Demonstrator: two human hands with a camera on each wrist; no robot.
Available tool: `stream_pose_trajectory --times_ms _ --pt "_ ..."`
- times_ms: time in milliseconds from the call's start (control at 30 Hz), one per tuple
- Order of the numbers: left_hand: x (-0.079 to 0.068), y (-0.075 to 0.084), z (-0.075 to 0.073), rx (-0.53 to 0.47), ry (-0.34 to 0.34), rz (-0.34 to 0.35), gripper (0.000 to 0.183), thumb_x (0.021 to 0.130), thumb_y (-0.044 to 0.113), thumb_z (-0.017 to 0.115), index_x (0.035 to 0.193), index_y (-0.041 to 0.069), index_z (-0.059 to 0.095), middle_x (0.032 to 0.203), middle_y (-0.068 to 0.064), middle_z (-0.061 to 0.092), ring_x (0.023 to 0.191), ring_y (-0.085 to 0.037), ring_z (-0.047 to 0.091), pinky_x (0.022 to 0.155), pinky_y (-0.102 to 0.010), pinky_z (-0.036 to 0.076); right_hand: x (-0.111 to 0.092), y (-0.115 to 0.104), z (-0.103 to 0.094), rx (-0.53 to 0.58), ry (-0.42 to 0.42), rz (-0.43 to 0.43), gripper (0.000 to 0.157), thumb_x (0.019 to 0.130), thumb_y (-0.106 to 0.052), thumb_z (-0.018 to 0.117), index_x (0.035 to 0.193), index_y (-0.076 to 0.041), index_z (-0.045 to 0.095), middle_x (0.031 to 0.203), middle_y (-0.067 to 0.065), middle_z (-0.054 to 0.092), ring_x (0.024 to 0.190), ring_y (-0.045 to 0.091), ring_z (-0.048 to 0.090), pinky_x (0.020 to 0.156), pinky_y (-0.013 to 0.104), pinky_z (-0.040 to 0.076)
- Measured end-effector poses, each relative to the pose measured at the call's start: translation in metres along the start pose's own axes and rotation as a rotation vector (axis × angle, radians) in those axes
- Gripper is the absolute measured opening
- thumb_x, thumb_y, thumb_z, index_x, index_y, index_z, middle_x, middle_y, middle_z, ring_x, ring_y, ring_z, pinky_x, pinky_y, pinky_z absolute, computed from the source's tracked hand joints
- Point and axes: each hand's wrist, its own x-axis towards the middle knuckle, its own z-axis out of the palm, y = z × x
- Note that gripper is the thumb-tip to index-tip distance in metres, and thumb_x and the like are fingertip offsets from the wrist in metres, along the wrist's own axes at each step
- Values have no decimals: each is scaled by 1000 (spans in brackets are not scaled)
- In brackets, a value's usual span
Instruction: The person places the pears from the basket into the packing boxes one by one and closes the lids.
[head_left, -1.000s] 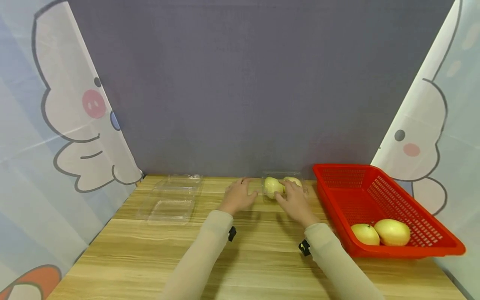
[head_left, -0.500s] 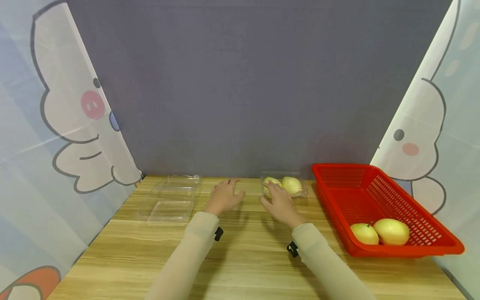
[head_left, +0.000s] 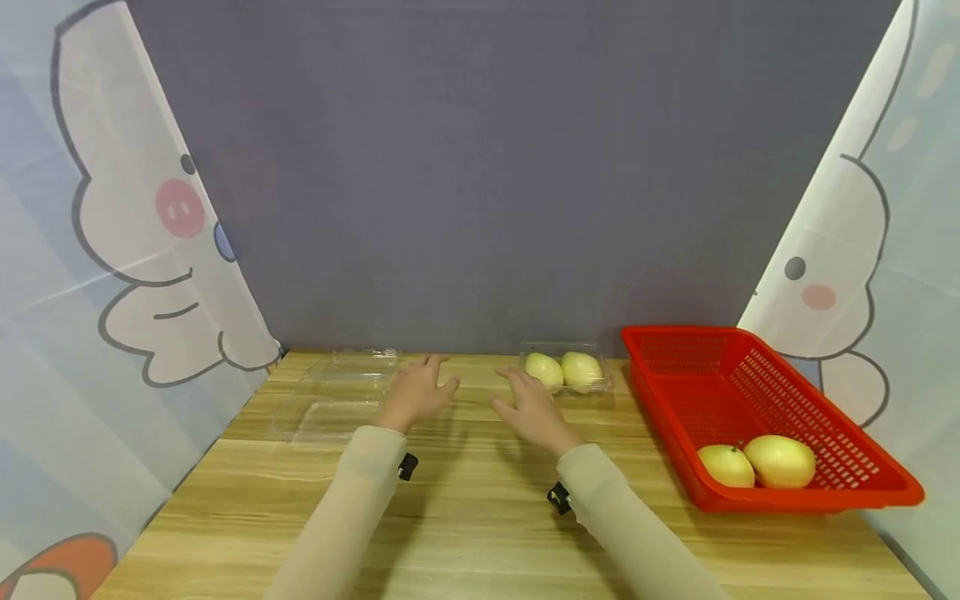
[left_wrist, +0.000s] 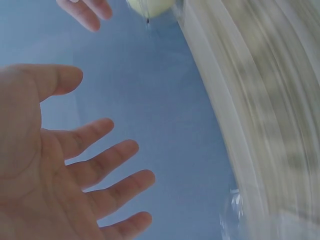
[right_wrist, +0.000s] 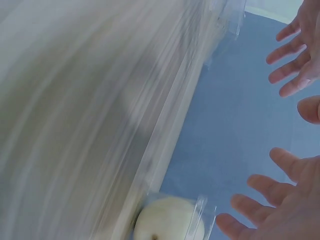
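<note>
sleeves (head_left: 341, 508): long, plain, pale beige | wrist devices (head_left: 408, 467): small, black, one per wrist

No legible text or labels anywhere.

Soft, moderate light spreads evenly over the head view, the far grey backdrop (head_left: 480, 167) dimmer than the pale worktop (head_left: 480, 533). Weak, soft-edged shadows fall on the worktop beside the left sleeve (head_left: 343, 508) and right sleeve (head_left: 630, 525). Small glints mark the clear plastic trays (head_left: 341, 421) at left, their outlines faint. Both wrist views are hazy and bluish; there the worktop smears into bowed streaks, while the left hand (left_wrist: 65, 175) and right hand (right_wrist: 292, 205) look fairly crisp.
</note>
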Motion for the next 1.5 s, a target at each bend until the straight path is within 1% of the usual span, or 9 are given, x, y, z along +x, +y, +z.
stream_pose_trajectory --times_ms 100,200,300,567,867,1033,1133,1300,1500 --pt "-3 -8 -6 20 -3 -13 59 102 44 54 148 7 47 148 -19 47 133 -48 42 108 -72 26 3 -7 5 2 -21 -3 61 102 -39 55 153 -9 41 157 17 35 144 39 31 114 63 26" --pt "-7 -18 -11 46 -5 -26 59 103 44 52 148 7 47 146 -19 49 129 -48 46 105 -71 32 5 -13 10 16 -34 -5 60 102 -40 54 153 -10 42 158 16 34 145 37 29 115 62 24" --pt "-10 -27 -16 53 -8 -39 58 103 45 51 148 7 48 147 -21 48 129 -48 47 105 -71 32 8 -19 15 26 -44 1 59 102 -40 54 153 -14 42 159 13 33 146 34 27 116 62 23" --pt "-24 -45 -28 79 7 -52 55 104 42 50 146 7 50 147 -22 47 130 -48 46 106 -72 28 11 -27 25 57 -86 -18 60 102 -44 50 153 -14 42 159 13 32 146 34 28 117 56 26" --pt "-31 -70 -38 94 17 -60 54 105 42 46 145 7 51 144 -26 49 125 -52 48 99 -75 33 11 -40 36 134 -139 -11 60 102 -44 50 154 -14 41 159 12 32 145 35 30 115 55 30" --pt "-36 -85 -43 86 37 -67 53 104 38 48 144 4 53 143 -28 49 123 -53 48 95 -71 40 14 -46 45 180 -162 -2 57 102 -44 50 154 -19 41 160 10 31 145 33 30 115 55 31" --pt "-40 -94 -47 70 53 -73 53 103 36 51 141 -1 53 141 -31 49 122 -53 49 96 -68 42 16 -50 53 199 -174 -14 58 103 -45 49 153 -18 42 160 10 31 145 33 30 115 55 31" --pt "-44 -108 -53 77 81 -90 54 102 35 52 139 -5 54 139 -33 50 121 -55 48 97 -68 42 18 -56 64 231 -199 -40 58 103 -43 49 153 -14 41 158 11 35 144 32 32 114 54 33" --pt "-47 -125 -59 44 61 -116 59 102 37 48 141 -7 50 141 -37 44 123 -57 45 98 -69 40 20 -66 71 247 -218 -57 58 105 -40 48 154 -10 39 157 10 37 143 29 35 115 49 33"
